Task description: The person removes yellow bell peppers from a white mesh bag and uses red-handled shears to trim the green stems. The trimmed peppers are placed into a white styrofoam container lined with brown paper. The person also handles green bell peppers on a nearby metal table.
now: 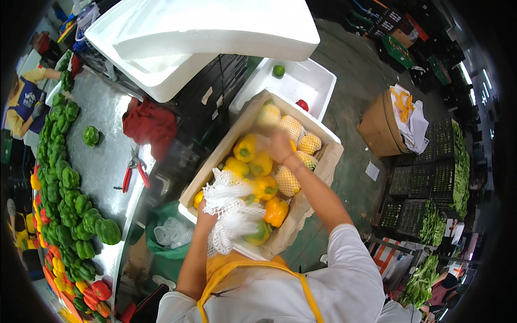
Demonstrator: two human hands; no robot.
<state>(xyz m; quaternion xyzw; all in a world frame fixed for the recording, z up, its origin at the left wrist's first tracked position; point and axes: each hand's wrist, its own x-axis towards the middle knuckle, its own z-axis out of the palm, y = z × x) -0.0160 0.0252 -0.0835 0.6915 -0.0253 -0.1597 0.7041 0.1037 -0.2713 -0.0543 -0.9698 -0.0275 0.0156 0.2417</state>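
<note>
In front of me is a white foam box lined with brown paper [305,220], filled with yellow bell peppers [265,187]. Some of them, along the right side and far end, wear white foam mesh sleeves [287,181]. My left hand [207,216] grips a bunch of empty foam mesh sleeves [230,202] over the near left part of the box. Blurred by motion, my right hand [280,147] reaches inside, close to a sleeved pepper [268,115]; whether its fingers hold anything cannot be made out. A partly green pepper [257,234] lies at the near end.
Left stands a metal table [105,169] with green peppers [68,214], red-handled pruning shears [135,169] and a red cloth [149,123]. Beyond my box are a white foam box [297,82] holding two peppers and stacked foam boxes [161,64]. A green bag [167,246] of sleeves sits below.
</note>
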